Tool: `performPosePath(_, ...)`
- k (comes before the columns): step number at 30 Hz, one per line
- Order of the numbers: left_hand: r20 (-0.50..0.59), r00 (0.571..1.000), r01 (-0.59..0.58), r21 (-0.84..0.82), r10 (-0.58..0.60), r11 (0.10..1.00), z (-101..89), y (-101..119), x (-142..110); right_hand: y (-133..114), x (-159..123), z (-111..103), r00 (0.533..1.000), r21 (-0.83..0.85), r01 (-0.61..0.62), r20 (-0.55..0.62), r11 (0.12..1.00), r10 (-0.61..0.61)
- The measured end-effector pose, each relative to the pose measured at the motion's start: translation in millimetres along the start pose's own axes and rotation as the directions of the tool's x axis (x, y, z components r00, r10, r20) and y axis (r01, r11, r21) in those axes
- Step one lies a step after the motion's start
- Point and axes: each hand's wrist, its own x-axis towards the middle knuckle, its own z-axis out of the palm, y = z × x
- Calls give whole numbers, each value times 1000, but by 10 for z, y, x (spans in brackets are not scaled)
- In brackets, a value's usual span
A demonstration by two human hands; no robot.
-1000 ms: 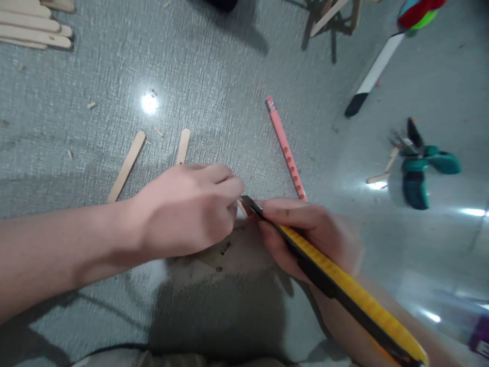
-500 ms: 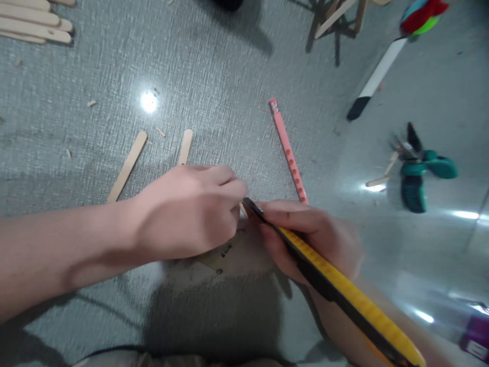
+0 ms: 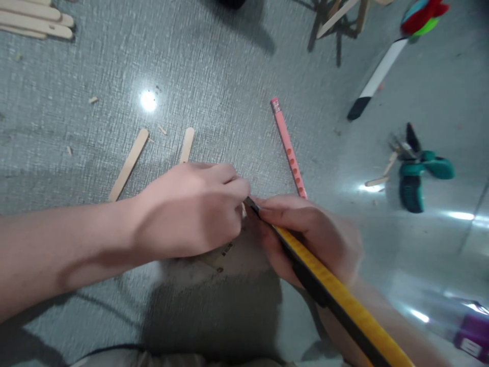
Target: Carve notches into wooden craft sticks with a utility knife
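Note:
My left hand (image 3: pixel 194 214) is closed, palm down, its fingertips hidden from me. A sliver of pale wood shows at its fingers, apparently the edge of a craft stick (image 3: pixel 243 208) in its grip. My right hand (image 3: pixel 313 239) is wrapped round a yellow and black utility knife (image 3: pixel 324 275). The knife's tip points up and left, right at the left fingers and the wood. Beyond the left hand, the rounded end of a wooden stick (image 3: pixel 187 145) sticks out; whether it is the held one I cannot tell. Another craft stick (image 3: pixel 128 165) lies beside the left forearm.
A pink pencil (image 3: pixel 289 148) lies beyond my right hand. To the right are green-handled pliers (image 3: pixel 412 183) and a white marker-like stick (image 3: pixel 382 71) with a coloured top. Several craft sticks (image 3: pixel 34 23) lie at upper left. Wood chips (image 3: pixel 93 100) dot the grey table.
The knife and right hand have shifted slightly, the knife's back end dropping down and left. My left hand stays nearly in place, moved a touch to the right.

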Motion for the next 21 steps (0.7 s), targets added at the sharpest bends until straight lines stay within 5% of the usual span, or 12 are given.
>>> performPosePath(5,-100,993,63,22,-61,998,22,27,13,-4,-19,-21,999,20,-8,39,1000,8)
performPosePath(16,-96,991,96,17,-94,995,23,40,-6,40,-59,-33,996,68,-5,85,998,-1)
performPosePath(21,-93,990,111,15,-110,994,21,44,-6,-6,-55,-34,991,126,-97,108,987,84)
